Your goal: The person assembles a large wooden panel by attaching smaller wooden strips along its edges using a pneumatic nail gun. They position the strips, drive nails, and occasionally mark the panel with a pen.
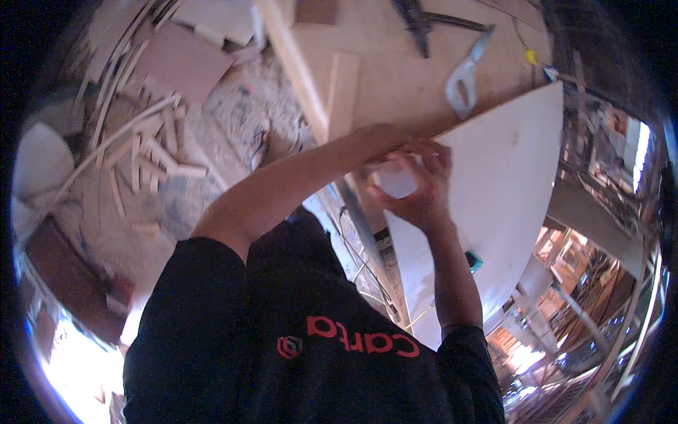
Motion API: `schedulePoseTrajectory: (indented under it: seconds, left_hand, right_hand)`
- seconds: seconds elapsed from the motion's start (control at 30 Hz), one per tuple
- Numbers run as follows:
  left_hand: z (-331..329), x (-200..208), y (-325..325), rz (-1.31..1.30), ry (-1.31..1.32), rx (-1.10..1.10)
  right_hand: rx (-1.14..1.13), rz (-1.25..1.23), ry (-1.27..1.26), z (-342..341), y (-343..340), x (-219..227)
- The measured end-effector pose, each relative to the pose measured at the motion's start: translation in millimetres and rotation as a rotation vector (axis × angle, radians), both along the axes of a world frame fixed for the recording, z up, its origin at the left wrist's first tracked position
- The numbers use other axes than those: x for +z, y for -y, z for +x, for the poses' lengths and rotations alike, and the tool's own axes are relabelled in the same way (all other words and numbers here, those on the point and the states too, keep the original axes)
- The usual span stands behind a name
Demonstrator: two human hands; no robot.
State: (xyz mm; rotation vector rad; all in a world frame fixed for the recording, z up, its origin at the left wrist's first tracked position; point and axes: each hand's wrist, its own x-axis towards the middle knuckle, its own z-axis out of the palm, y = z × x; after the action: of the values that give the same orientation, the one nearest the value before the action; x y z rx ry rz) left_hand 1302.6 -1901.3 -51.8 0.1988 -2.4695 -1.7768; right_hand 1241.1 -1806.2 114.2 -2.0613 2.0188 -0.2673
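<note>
My two hands meet over the left edge of a large white panel (501, 184). My left hand (421, 150) reaches across from the left, its fingers curled at the top and partly hidden behind my right hand. My right hand (424, 200) comes up from below, thumb and fingers curved round a pale, whitish round piece (397, 181). Blur hides what kind of thing it is. Both hands seem to be on it, though the left hand's grip is hard to make out. Beside my right forearm, a small green-and-black object (473, 262) lies on the panel.
Beyond the panel, a wooden tabletop (395, 78) bears a grey tool handle with an oval hole (462, 88), a black tool (415, 25) and a wood strip (343, 88). Wood offcuts (152, 155) and a brown board (183, 67) litter the dusty floor at left.
</note>
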Motion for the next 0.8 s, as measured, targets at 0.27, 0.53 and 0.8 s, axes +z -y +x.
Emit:
schedulePoseTrajectory:
  seconds: [0.27,0.53,0.8]
  left_hand:
    - [64.6,42.7,-30.8,-0.085,0.010,0.376]
    - [71.1,56.3,-84.5,-0.096,0.161,0.563]
    - [60.6,88.3,-126.0,-0.162,0.559,0.707]
  right_hand:
    - [0.123,-0.036,-0.042,-0.8,0.2,-1.6]
    - [0.228,-0.094,-0.060,5.2,3.7,9.4]
    - [0.256,-0.129,-0.059,2.2,2.4,4.0]
